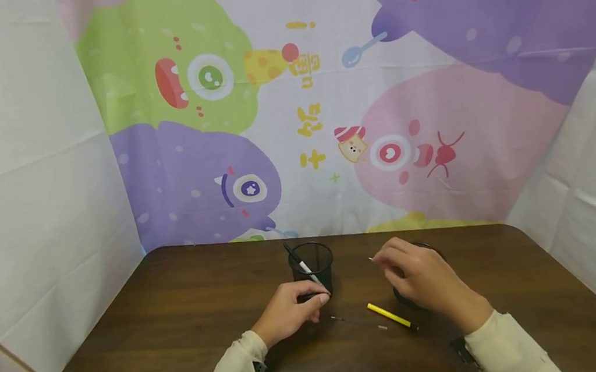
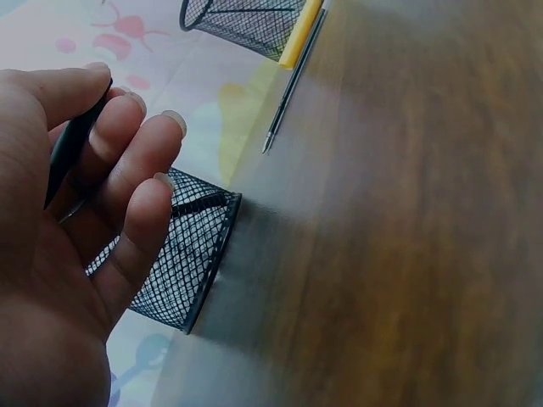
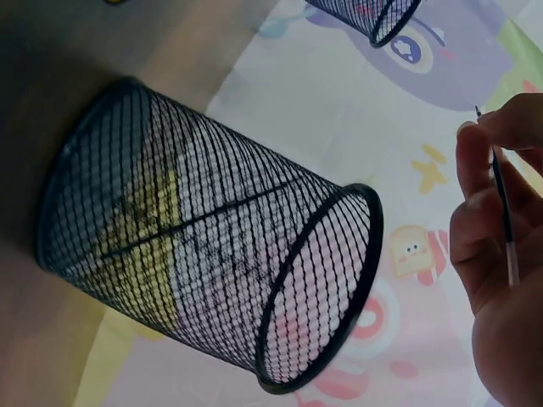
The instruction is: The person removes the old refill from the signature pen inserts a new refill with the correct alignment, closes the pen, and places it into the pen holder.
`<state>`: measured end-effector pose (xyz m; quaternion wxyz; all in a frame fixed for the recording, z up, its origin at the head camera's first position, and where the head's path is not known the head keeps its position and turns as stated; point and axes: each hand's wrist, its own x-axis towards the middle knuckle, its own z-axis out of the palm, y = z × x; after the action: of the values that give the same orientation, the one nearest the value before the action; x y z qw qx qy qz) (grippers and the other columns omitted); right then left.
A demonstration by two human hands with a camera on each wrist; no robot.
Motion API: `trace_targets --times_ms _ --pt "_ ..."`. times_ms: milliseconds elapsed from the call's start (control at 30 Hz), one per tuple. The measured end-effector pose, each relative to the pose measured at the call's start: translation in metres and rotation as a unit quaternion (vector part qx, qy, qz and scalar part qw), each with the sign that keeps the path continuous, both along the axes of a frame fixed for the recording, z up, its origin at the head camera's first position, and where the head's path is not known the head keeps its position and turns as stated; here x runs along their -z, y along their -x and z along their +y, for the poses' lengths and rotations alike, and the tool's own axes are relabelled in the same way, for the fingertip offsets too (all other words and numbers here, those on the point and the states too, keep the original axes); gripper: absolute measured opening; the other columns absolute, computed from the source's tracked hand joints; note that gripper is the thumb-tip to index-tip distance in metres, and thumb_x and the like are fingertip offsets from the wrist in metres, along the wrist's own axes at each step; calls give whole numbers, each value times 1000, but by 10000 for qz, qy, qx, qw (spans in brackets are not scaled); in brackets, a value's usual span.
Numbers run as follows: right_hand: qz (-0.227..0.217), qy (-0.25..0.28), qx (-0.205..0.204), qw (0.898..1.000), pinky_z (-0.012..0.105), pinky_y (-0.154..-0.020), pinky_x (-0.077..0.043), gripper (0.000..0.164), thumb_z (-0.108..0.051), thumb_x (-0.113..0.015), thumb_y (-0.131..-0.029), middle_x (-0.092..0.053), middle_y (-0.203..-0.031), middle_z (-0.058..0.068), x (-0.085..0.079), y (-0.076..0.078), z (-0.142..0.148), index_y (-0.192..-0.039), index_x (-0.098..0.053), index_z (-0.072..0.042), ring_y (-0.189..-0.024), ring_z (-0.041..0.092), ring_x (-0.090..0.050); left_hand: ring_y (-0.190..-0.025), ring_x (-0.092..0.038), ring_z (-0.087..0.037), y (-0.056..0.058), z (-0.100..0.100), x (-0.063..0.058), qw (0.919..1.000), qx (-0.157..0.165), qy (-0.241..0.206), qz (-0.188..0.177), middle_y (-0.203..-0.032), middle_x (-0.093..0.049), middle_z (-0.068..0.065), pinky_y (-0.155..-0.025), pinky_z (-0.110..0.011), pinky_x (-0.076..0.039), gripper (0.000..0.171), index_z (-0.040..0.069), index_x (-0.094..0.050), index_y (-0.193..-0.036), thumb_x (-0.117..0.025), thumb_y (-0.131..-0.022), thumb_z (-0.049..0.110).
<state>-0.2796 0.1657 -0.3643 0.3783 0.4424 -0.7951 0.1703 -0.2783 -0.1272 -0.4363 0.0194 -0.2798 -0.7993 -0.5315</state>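
My left hand (image 1: 289, 310) pinches a slim black tapered piece (image 2: 71, 151) between thumb and fingers, just in front of the left black mesh pen cup (image 1: 323, 268). A black-and-white pen (image 1: 304, 266) leans in that cup. Over at the right, my right hand (image 1: 423, 272) holds a thin pen refill (image 3: 502, 195) with a dark ink column, its tip sticking out past the fingertips. This hand is beside and partly over the other mesh cup (image 3: 212, 233), hiding much of it in the head view.
On the brown table (image 1: 192, 311) a second refill (image 1: 358, 322) lies between the hands. To its right is a yellow pen (image 1: 392, 316) with a black end. A patterned cloth (image 1: 325, 201) hangs behind the table, with white cloth (image 1: 39, 171) at the sides.
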Motion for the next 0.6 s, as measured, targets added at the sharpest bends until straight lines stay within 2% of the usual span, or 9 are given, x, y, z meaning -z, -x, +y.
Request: trace_targets --times_ms 233,467,600 --pt "-675 194 -195 9973 14 -58 -43 23 6 -74 -77 -58 -83 -9 9 -2 -6 -93 -68 -10 -68 2 -50 -61 -67 -15 2 0 1 10000 -5 -5 34 -77 -67 -6 -59 -30 -56 21 6 -75 -107 -70 -97 23" --pt "-1474 212 -86 9888 18 -58 -44 27 6 -70 -80 -54 -83 -14 18 -7 -12 -97 -70 -15 -69 2 -48 -61 -67 -14 1 0 0 10000 25 -2 43 -76 -67 -4 -59 -31 -57 20 7 -75 -107 -70 -97 23" --pt "-1876 485 -352 9804 20 -58 -47 27 6 -70 -83 -60 -84 -12 23 -7 -17 -99 -72 -15 -68 2 -51 -62 -67 -15 0 1 -1 10000 48 8 18 -77 -67 -3 -60 -31 -57 23 5 -75 -108 -69 -97 25"
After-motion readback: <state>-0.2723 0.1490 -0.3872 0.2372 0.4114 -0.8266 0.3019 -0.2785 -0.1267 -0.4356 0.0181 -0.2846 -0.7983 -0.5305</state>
